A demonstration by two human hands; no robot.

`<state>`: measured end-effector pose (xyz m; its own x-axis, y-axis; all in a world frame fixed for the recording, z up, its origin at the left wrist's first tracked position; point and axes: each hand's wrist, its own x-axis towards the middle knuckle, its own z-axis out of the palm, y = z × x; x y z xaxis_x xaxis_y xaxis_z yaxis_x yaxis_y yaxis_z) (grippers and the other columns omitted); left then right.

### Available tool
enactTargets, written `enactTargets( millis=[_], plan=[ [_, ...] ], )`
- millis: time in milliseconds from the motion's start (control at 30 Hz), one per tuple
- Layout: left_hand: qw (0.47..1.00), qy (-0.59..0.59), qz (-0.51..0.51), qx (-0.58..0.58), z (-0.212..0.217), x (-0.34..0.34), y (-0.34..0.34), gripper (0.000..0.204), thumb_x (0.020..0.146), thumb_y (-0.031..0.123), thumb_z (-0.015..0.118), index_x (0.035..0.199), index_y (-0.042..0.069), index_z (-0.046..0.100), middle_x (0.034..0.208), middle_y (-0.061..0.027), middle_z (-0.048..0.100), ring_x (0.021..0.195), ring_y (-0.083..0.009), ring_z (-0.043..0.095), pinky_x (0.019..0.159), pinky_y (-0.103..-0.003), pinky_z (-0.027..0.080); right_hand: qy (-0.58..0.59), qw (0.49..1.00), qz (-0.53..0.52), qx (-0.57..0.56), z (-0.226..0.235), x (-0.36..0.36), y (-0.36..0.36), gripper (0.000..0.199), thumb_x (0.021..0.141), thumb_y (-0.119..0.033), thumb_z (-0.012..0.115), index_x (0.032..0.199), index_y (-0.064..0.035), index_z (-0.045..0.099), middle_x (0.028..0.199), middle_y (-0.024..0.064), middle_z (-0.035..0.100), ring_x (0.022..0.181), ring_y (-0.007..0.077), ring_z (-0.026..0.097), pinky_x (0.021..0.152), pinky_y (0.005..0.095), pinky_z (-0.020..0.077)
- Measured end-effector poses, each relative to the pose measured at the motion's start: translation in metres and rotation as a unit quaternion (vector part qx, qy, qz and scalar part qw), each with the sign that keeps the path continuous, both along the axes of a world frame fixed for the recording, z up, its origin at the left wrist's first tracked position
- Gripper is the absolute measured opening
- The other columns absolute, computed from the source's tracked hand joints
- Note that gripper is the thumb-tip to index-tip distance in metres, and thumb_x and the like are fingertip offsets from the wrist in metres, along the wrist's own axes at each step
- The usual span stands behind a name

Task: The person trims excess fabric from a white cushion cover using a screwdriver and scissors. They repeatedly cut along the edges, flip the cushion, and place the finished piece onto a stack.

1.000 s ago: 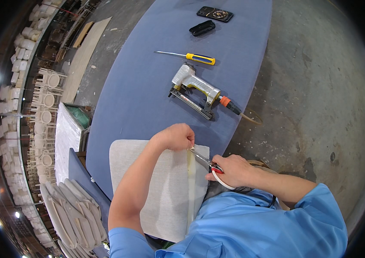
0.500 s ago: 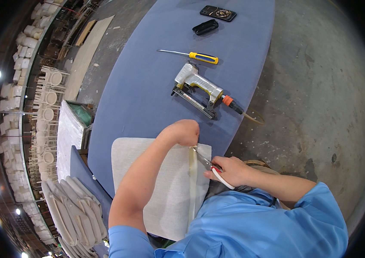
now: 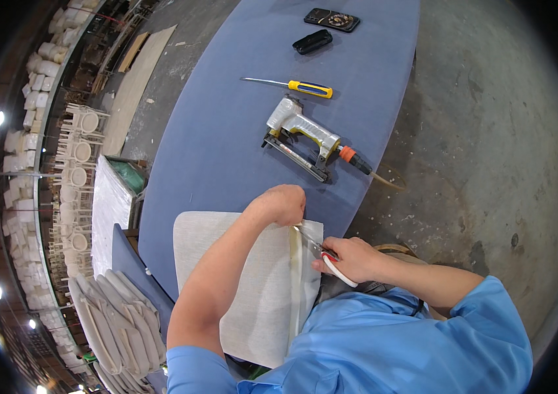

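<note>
A light grey fabric-covered panel (image 3: 252,295) with rounded corners lies against my body at the near edge of the table. Down its right part runs a pale yellowish strip (image 3: 294,276). My left hand (image 3: 284,205) is closed at the panel's far edge, pinching the far end of this strip; its fingertips are mostly hidden. From the right, my right hand (image 3: 352,260) grips scissors (image 3: 331,253) with red and white handles. Their metal blades point up and left, touching the strip's end just below my left fingers. Whether the blades are fully closed is hard to see.
On the blue-grey table (image 3: 226,144) lie a staple gun (image 3: 302,138) with an air hose, a yellow-handled screwdriver (image 3: 308,88), a black case (image 3: 313,41) and a phone (image 3: 332,20). Grey padded panels (image 3: 118,322) are stacked at left, near chair frames (image 3: 82,151).
Both hands, the scissors and the panel stay almost in place. The view has shifted very slightly.
</note>
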<state>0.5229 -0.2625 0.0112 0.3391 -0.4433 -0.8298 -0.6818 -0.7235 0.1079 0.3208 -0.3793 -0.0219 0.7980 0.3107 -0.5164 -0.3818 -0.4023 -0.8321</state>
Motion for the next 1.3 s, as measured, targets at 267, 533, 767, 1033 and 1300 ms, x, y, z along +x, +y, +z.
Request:
enactTargets(
  millis=[267, 533, 767, 1033, 1300],
  plan=[
    [1.000, -0.004, -0.005, 0.004, -0.002, -0.002, 0.001, 0.016, 0.082, 0.010, 0.073, 0.095, 0.003, 0.080, 0.093, -0.0175, 0.078, 0.090, -0.0334, 0.074, 0.079, -0.044, 0.058, -0.026, 0.999, -0.037, 0.018, -0.004, -0.002, 0.001, 0.062, 0.097, -0.061, 0.068, 0.106, 0.0004, 0.070, 0.089, 0.0230, 0.074, 0.088, 0.0419, 0.073, 0.079, 0.0494, 0.0544],
    [0.939, 0.133, 0.280, -0.147, 0.010, 0.010, 0.019, 0.015, 0.093, 0.019, 0.072, 0.097, 0.005, 0.073, 0.088, -0.0020, 0.071, 0.076, -0.0109, 0.060, 0.066, -0.030, 0.047, -0.018, 1.000, -0.016, -0.005, -0.008, -0.018, -0.014, 0.062, 0.096, -0.063, 0.068, 0.110, -0.0019, 0.067, 0.097, 0.0236, 0.074, 0.093, 0.0435, 0.072, 0.080, 0.0503, 0.0542],
    [0.858, 0.148, 0.398, -0.288, 0.034, 0.019, 0.037, 0.009, 0.098, 0.015, 0.065, 0.102, 0.007, 0.067, 0.089, 0.0013, 0.065, 0.082, -0.0104, 0.060, 0.068, -0.026, 0.046, -0.030, 0.999, -0.022, 0.039, -0.017, -0.018, -0.012, 0.066, 0.098, -0.066, 0.063, 0.110, -0.0015, 0.067, 0.097, 0.0250, 0.073, 0.094, 0.0433, 0.072, 0.082, 0.0503, 0.0543],
    [0.954, -0.050, 0.192, -0.224, 0.025, -0.015, 0.064, 0.024, 0.096, 0.012, 0.053, 0.102, 0.008, 0.076, 0.100, -0.0138, 0.067, 0.099, -0.0284, 0.066, 0.088, -0.042, 0.051, -0.016, 0.999, -0.020, 0.043, -0.016, -0.004, 0.000, 0.066, 0.099, -0.067, 0.061, 0.106, -0.0011, 0.068, 0.095, 0.0241, 0.073, 0.093, 0.0420, 0.072, 0.081, 0.0494, 0.0537],
    [0.984, -0.134, -0.036, -0.113, 0.025, -0.026, 0.034, 0.021, 0.091, 0.013, 0.061, 0.101, 0.008, 0.079, 0.104, -0.0136, 0.066, 0.098, -0.0313, 0.067, 0.084, -0.044, 0.055, -0.003, 0.997, -0.051, 0.055, -0.020, -0.020, -0.010, 0.070, 0.096, -0.068, 0.066, 0.110, -0.0004, 0.070, 0.096, 0.0217, 0.074, 0.092, 0.0391, 0.073, 0.080, 0.0464, 0.0549]
  ],
)
